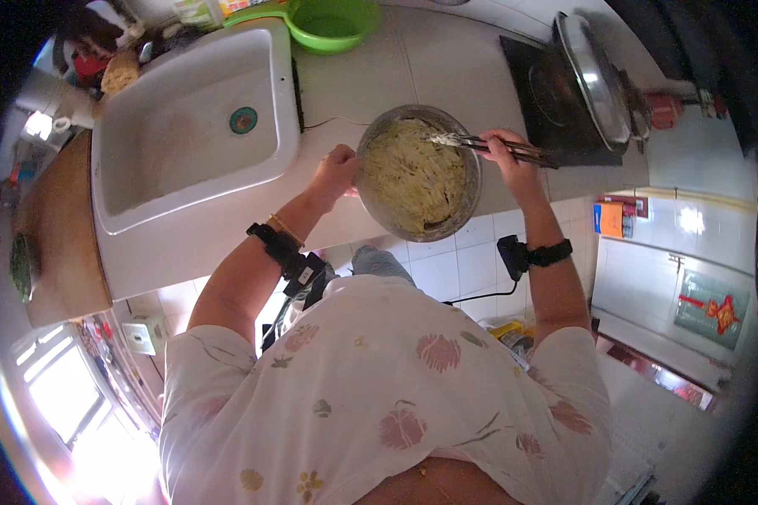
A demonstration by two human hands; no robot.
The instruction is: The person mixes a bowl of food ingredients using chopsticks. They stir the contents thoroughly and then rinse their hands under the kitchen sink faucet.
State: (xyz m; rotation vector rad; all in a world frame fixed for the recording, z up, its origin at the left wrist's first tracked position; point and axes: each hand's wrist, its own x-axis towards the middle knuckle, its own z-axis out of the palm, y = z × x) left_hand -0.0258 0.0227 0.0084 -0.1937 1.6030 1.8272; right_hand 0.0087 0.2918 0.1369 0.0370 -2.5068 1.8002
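Observation:
A round metal bowl (472, 201) sits at the front edge of the countertop, partly over it. Pale yellow, flecked batter or dough (410, 170) fills much of it. My left hand (339, 170) grips the bowl's left rim. In my right hand (508, 161) is a bundle of dark chopsticks (524, 151). Their tips are coated with pale, sticky mixture and reach over the bowl's upper right part. Whether the tips touch the mixture, I cannot tell.
Left of the bowl is a white sink (196, 126) with a raised rim. Behind it stands a green plastic basin (331, 28). On the right, a silver wok or lid (594, 82) leans over a black cooktop (543, 95). A wooden board (63, 233) lies far left.

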